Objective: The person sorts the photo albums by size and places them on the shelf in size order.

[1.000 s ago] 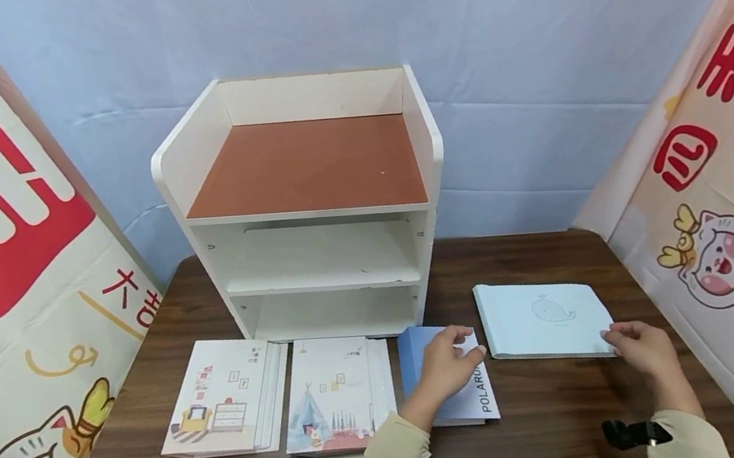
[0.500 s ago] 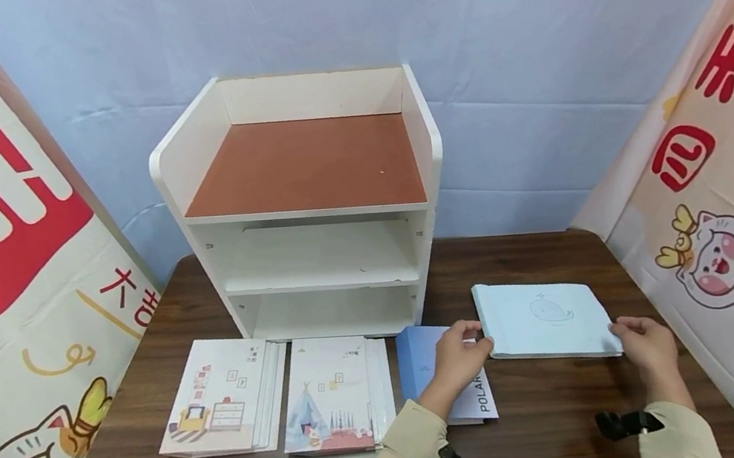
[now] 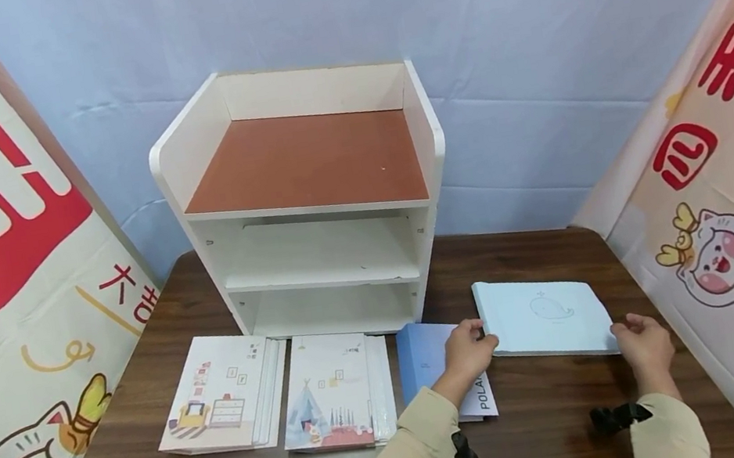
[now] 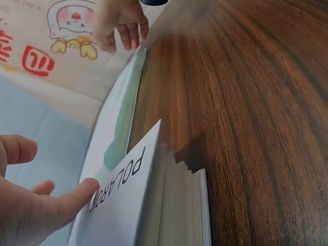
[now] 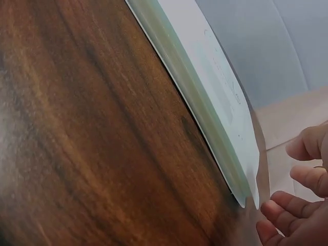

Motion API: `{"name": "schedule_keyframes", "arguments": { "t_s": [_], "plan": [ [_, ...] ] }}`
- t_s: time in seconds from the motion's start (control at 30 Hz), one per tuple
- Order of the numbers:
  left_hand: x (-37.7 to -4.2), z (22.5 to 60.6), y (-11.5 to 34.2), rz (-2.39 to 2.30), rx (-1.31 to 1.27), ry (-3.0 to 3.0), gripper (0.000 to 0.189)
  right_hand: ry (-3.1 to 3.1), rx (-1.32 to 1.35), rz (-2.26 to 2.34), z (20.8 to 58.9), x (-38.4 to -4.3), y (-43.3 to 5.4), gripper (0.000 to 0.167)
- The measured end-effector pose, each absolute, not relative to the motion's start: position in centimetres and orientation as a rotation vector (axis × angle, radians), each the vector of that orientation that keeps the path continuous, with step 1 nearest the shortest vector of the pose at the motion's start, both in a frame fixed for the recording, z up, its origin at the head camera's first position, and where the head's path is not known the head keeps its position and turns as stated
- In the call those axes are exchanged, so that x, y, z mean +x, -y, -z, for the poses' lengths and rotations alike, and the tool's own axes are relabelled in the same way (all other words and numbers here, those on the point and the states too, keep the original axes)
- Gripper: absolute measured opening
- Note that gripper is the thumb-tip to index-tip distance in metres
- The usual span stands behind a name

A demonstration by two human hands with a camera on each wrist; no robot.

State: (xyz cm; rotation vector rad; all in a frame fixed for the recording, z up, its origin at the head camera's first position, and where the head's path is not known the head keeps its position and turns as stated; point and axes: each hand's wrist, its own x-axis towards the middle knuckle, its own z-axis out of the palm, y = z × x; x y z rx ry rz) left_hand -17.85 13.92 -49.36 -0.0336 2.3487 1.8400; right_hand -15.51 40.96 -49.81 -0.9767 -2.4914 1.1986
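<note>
A pale blue album [image 3: 544, 315] with a whale drawing on its cover lies flat on the table at the right. My left hand [image 3: 468, 352] hovers over the blue POLAROID album [image 3: 421, 355], fingertips at the pale album's left edge. In the left wrist view its thumb and fingers are spread apart. At the opposite end is my right hand [image 3: 644, 347], by the near right corner. The right wrist view has its fingers [image 5: 289, 207] loosely bent beside that corner, with none closed round it; whether they touch it I cannot tell.
Two white illustrated albums [image 3: 217, 394] [image 3: 326, 393] lie to the left on the brown wooden table [image 3: 547, 432]. Behind them stands a white shelf unit [image 3: 321, 255] with a brown top board [image 3: 307, 160]. Printed cloths hang at both sides, a pale blue one at the back.
My left hand has moved right, from above the POLAROID album to the pale album's left edge. My right hand stays near the right corner, its fingers shifted slightly. The albums lie as before.
</note>
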Motion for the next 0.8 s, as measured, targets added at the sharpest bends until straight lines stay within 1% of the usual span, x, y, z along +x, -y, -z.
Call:
{"name": "schedule_keyframes", "arguments": {
  "t_s": [0.3, 0.47, 0.63, 0.8],
  "plan": [
    [-18.5, 50.1, -14.8, -2.024, -0.158, -1.874, 0.046, 2.476, -1.026, -1.224, 49.9, -15.9, -40.8, 0.053],
    [-18.6, 49.6, -15.1, -1.975, -0.155, -1.895, 0.051, 2.493, -1.058, -1.228, 49.8, -15.9, -40.8, 0.053],
    [-18.2, 49.0, -15.4, -1.934, -0.127, -1.925, 0.055, 2.529, -1.085, -1.271, 49.9, -15.8, -40.9, 0.058],
    [-17.8, 49.0, -15.8, -1.9, -0.12, -1.995, 0.054, 2.564, -1.078, -1.248, 49.9, -15.7, -40.9, 0.056]
  ]
}}
